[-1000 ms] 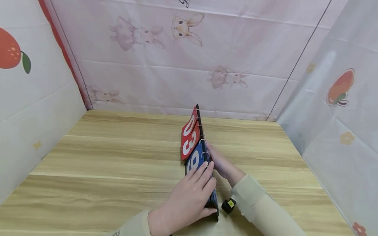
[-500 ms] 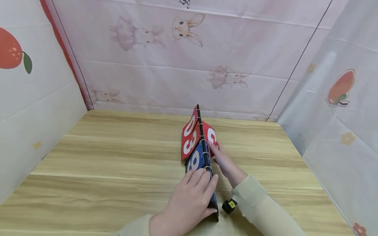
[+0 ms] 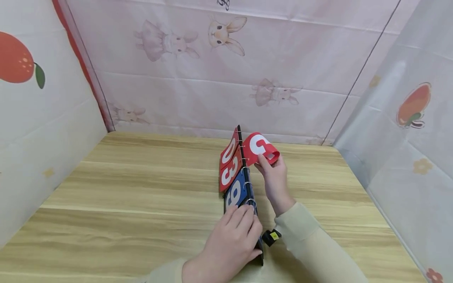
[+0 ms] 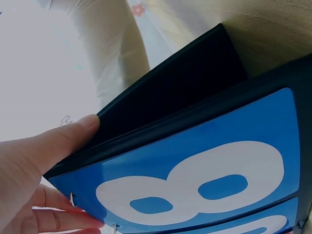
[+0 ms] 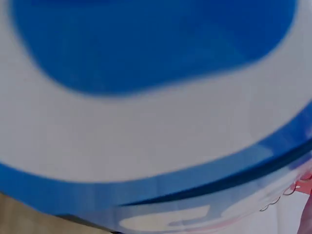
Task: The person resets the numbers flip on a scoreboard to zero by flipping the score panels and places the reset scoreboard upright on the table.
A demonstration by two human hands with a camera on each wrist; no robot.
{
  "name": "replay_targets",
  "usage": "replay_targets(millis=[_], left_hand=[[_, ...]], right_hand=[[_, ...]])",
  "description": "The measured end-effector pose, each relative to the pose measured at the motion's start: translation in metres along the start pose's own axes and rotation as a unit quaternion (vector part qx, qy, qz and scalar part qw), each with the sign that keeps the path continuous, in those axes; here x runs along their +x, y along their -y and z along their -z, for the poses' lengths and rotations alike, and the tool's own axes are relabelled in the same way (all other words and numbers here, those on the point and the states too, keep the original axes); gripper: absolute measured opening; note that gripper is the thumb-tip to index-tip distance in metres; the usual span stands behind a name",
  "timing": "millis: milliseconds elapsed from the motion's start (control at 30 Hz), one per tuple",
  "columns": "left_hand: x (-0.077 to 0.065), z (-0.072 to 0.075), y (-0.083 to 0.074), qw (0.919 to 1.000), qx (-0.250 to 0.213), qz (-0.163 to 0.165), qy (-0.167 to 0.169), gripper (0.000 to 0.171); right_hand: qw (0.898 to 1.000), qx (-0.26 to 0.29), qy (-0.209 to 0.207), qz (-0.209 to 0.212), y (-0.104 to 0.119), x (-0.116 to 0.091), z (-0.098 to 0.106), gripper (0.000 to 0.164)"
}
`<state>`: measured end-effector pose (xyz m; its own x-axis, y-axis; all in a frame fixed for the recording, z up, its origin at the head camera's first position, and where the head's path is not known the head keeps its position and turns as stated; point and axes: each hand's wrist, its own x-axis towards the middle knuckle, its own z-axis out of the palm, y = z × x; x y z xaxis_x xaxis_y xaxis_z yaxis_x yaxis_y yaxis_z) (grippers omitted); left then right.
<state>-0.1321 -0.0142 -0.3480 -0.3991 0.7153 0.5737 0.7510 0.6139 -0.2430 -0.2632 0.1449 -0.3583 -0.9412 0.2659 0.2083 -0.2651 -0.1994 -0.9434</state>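
A tabletop flip scoreboard (image 3: 239,135) stands upright like a tent, with ringed number cards along its top edge. My left hand (image 3: 226,243) grips that edge at the near end. In the left wrist view, the thumb lies on the black cover (image 4: 180,78) and the fingers are by the rings, beside a blue card (image 4: 263,117) with a white 8. At the far end my right hand (image 3: 277,181) pinches a red card (image 3: 260,145) with a white numeral, lifted and bent over. A blue card (image 5: 156,63) with a white numeral fills most of the right wrist view, blurred.
The scoreboard stands on a wood-grain table (image 3: 141,188). A small black block with a yellow label (image 3: 271,237) is beside the right cuff. A pink rabbit-print sheet (image 3: 212,98) hangs behind, with pale printed sheets left and right.
My right hand has come out from behind the scoreboard and moved up and right, drawing out a red card that was hidden earlier. The left hand stays at the near end.
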Motion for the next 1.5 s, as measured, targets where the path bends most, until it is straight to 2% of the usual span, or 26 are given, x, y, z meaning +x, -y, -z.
replay_targets(millis=[100, 300, 400, 500, 600, 700, 767, 933, 1033, 1100, 1133, 1167, 1200, 1267, 1367, 1400, 1500], left_hand=[[-0.001, -0.003, -0.002, 0.9996, 0.013, -0.001, -0.023, 0.062], [-0.003, -0.005, -0.005, 0.9993, 0.010, 0.005, -0.035, 0.062], [-0.004, -0.006, -0.005, 0.9992, 0.011, 0.007, -0.038, 0.063], [-0.004, -0.006, -0.005, 0.9984, 0.020, 0.006, -0.052, 0.062], [-0.004, -0.007, -0.005, 0.9974, 0.030, 0.004, -0.066, 0.060], [-0.003, -0.007, -0.005, 0.9966, 0.038, 0.000, -0.073, 0.058], [-0.002, -0.007, -0.005, 0.9964, 0.038, -0.002, -0.076, 0.058], [-0.002, -0.006, -0.004, 0.9972, 0.031, -0.003, -0.067, 0.058], [-0.002, -0.004, -0.003, 0.9985, 0.024, -0.001, -0.049, 0.059], [-0.002, -0.003, -0.003, 0.9993, 0.016, -0.001, -0.033, 0.060], [-0.003, -0.002, -0.003, 0.9996, 0.012, 0.000, -0.025, 0.060], [-0.003, -0.002, -0.003, 0.9998, 0.009, 0.000, -0.019, 0.060], [-0.003, -0.002, -0.003, 0.9998, 0.008, 0.001, -0.016, 0.060], [-0.003, -0.002, -0.003, 0.9997, 0.015, -0.002, -0.019, 0.059], [-0.003, -0.003, -0.004, 0.9993, 0.026, -0.006, -0.025, 0.059], [-0.003, -0.003, -0.004, 0.9992, 0.029, -0.007, -0.025, 0.059], [-0.004, -0.003, -0.004, 0.9993, 0.030, -0.008, -0.019, 0.059]], right_hand=[[0.999, -0.022, 0.013, 0.035, 0.003, 0.001, -0.004, 0.046], [0.994, -0.064, 0.027, 0.088, 0.007, 0.004, -0.006, 0.078], [0.990, -0.081, 0.033, 0.114, 0.007, 0.006, -0.008, 0.087], [0.985, -0.106, 0.037, 0.134, 0.006, 0.008, -0.010, 0.084], [0.973, -0.158, 0.050, 0.159, 0.005, 0.007, -0.015, 0.060], [0.948, -0.238, 0.084, 0.193, 0.002, 0.005, -0.018, 0.031], [0.928, -0.283, 0.116, 0.213, 0.000, 0.004, -0.018, 0.020], [0.872, -0.382, 0.186, 0.244, 0.002, 0.005, -0.018, 0.019], [0.838, -0.436, 0.225, 0.238, 0.006, 0.008, -0.020, 0.022], [0.824, -0.459, 0.249, 0.221, 0.007, 0.009, -0.019, 0.025], [0.822, -0.463, 0.256, 0.211, 0.008, 0.009, -0.019, 0.026], [0.825, -0.461, 0.259, 0.200, 0.007, 0.009, -0.018, 0.028], [0.833, -0.451, 0.259, 0.188, 0.007, 0.009, -0.017, 0.030], [0.858, -0.415, 0.250, 0.171, 0.003, 0.009, -0.015, 0.036], [0.900, -0.341, 0.229, 0.143, -0.005, 0.009, -0.009, 0.042], [0.911, -0.319, 0.225, 0.131, -0.008, 0.008, -0.007, 0.043], [0.933, -0.268, 0.225, 0.089, -0.017, 0.007, -0.002, 0.043]])
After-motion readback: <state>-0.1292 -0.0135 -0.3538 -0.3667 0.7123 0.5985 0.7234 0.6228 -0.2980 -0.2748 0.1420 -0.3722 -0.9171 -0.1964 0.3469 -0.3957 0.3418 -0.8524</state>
